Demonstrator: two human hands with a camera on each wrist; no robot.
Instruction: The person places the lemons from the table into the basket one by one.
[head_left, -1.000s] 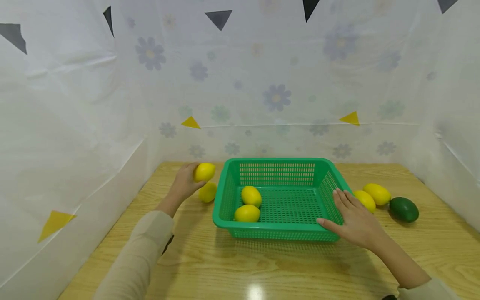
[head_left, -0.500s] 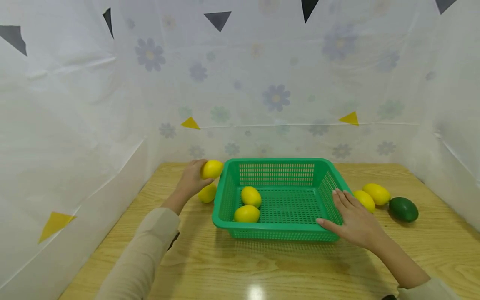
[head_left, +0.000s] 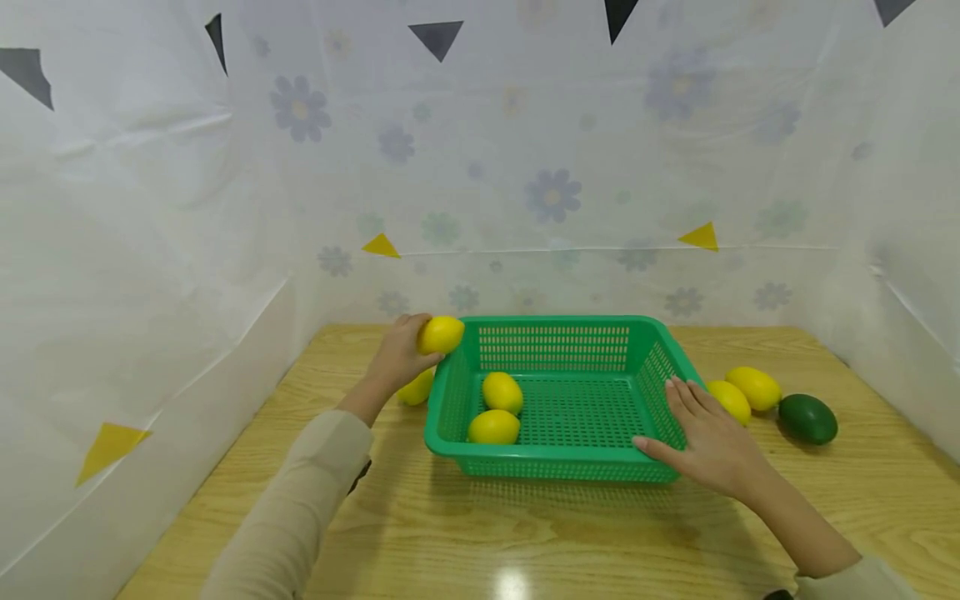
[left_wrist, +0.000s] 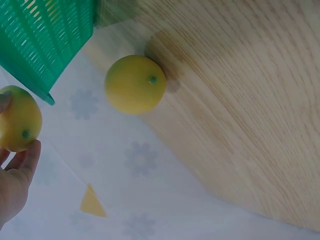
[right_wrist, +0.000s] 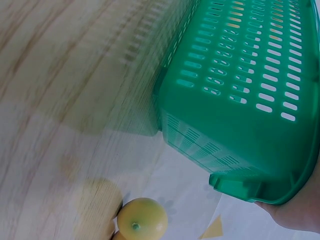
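Note:
My left hand (head_left: 401, 354) grips a yellow lemon (head_left: 441, 335) between thumb and fingers, just over the left rim of the green plastic basket (head_left: 562, 454). In the left wrist view the held lemon (left_wrist: 20, 120) is beside the basket's edge. A second lemon (head_left: 416, 388) sits on the table left of the basket, partly behind the left hand. Inside the basket, two lemons (head_left: 502, 393) lie touching at the left. My right hand (head_left: 708, 437) rests on the basket's right front corner, its fingers extended along the rim.
Right of the basket, two lemons (head_left: 753, 388) lie on the wooden table (head_left: 525, 533), one partly hidden by the right hand. Beside them is a dark green, avocado-like fruit (head_left: 807, 419). A white flowered sheet (head_left: 480, 167) walls the table at the back and sides.
My left hand has carried its lemon rightward and slightly up, from beside the basket to over its left rim. The right hand and the basket have stayed in place.

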